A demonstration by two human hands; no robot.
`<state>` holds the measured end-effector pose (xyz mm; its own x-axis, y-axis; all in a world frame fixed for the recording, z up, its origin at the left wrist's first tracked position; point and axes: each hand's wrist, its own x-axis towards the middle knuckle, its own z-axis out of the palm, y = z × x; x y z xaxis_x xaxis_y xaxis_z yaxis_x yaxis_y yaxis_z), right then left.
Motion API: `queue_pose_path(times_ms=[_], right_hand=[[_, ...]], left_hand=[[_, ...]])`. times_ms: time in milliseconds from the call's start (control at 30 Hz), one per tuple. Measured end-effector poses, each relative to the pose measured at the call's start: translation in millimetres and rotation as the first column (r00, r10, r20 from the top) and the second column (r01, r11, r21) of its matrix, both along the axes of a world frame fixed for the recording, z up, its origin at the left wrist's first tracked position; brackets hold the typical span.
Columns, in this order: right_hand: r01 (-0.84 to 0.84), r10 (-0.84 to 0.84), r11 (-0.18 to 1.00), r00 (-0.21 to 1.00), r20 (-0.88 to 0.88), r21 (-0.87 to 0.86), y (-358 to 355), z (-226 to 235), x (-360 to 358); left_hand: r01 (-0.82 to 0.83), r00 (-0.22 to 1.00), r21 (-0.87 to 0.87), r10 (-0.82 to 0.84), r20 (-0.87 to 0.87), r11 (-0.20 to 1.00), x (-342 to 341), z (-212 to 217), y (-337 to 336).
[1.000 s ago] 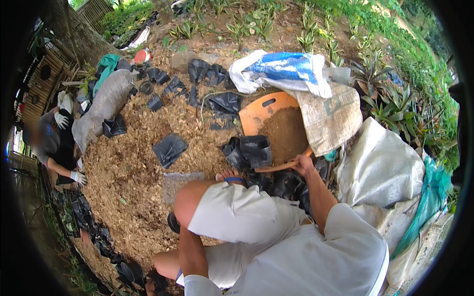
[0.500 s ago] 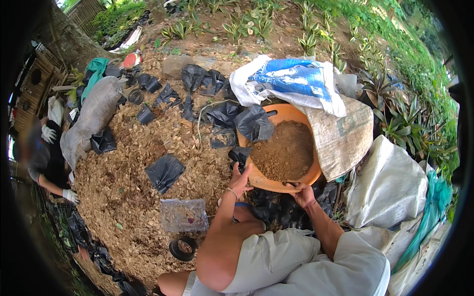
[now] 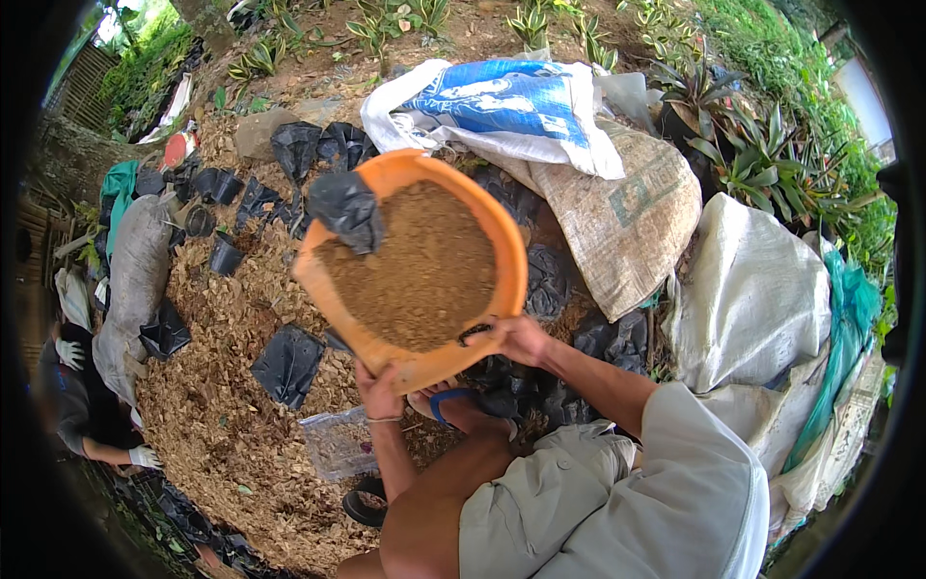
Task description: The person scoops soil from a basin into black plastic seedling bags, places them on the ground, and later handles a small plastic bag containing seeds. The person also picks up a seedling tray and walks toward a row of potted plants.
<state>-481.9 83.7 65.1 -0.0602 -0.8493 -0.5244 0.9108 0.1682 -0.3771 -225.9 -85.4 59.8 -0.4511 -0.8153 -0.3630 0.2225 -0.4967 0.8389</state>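
Note:
An orange plastic basin [image 3: 512,275] holding brown soil [image 3: 424,265] is up in front of me, tilted. My left hand [image 3: 380,394] grips its near left rim, the fingers mostly hidden beneath. At the near right, my right hand [image 3: 522,340] is closed on the rim by a dark handle slot. A crumpled black plastic bag [image 3: 347,210] hangs over the basin's far left edge, partly on the soil. Below my left hand lie a clear plastic bag [image 3: 333,446] and a round black pot [image 3: 366,502] on the wood chips.
Wood chips [image 3: 207,425] cover the ground at left, with black bags [image 3: 288,366] on them. A blue-and-white sack [image 3: 511,101] and a tan sack [image 3: 627,212] lie beyond the basin; white sacks [image 3: 752,289] at right. A co-worker's gloved hand [image 3: 145,456] is at far left.
Both my hands have lifted the basin and carried it to the left, away from the sacks, with the soil and the black plastic bag. The view has shifted too.

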Motion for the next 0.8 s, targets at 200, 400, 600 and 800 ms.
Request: queue_pose_path(times_ms=[200,400,600,800], right_hand=[[-0.105,0.102,0.994,0.986,0.129,0.014,-98,-41,32],[-0.632,0.684,0.725,0.614,-0.394,0.273,-115,-54,-12],[0.536,0.778,0.623,-0.496,-0.385,0.569,-104,-85,-126],[0.251,0.378,0.924,-0.477,-0.794,0.289,-108,-31,-182]], left_hand=[[-0.135,0.986,-0.019,0.136,0.097,0.991,58,-18,-58],[-0.181,0.969,0.009,0.177,0.171,0.983,91,-61,-63],[-0.206,0.938,-0.027,0.205,0.281,0.978,89,-71,-61],[-0.205,0.543,-0.288,0.354,0.762,0.935,100,-17,-36]])
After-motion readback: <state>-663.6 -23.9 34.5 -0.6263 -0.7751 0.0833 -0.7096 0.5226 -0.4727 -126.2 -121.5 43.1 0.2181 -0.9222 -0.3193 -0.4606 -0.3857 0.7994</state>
